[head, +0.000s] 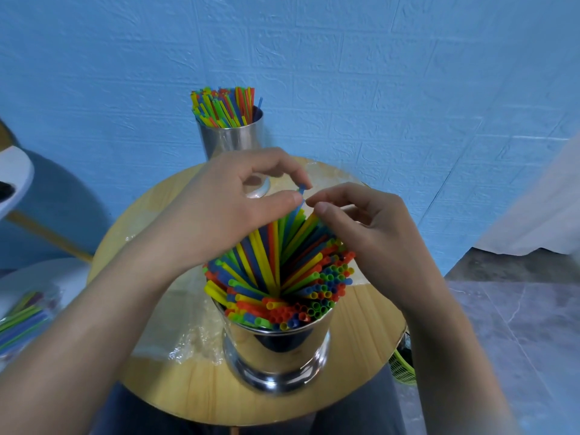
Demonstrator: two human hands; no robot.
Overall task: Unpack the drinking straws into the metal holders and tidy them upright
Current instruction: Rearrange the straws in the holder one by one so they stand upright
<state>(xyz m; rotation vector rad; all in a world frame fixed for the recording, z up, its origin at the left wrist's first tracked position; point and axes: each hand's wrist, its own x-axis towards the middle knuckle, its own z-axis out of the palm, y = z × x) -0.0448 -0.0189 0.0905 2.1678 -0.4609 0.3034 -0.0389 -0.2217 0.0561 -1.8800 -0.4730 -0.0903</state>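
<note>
Late stage of unpacking, judged from the layout. The far holder (pixel 232 136), a steel cylinder at the back edge of the round wooden table (pixel 361 312), carries an upright bunch (pixel 222 103) of mixed colours and appears finished. The near holder (pixel 276 343), a polished steel cup at the front of the table, is packed to its rim with straws (pixel 282 296) in red, yellow, green and blue. Those on the near side show their open ends to the camera, while a fan at the back leans away toward the hands and is not yet straight. The left hand (pixel 226 208) pinches the top of one blue straw (pixel 301 190) between thumb and forefinger, with the other fingers loosely curled above it; the straw's lower end runs down into the near holder. The right hand (pixel 373 237) has its fingers curled, thumb and forefinger tips at the ends of the leaning straws just beside the blue one; whether it grips any cannot be told. Crumpled clear wrapping (pixel 175 343) lies on the table left of the near holder, apparently emptied. A further packet (pixel 22 318) of straws lies on a white surface at the far left, so more unpacking may remain besides straightening the fan.
</note>
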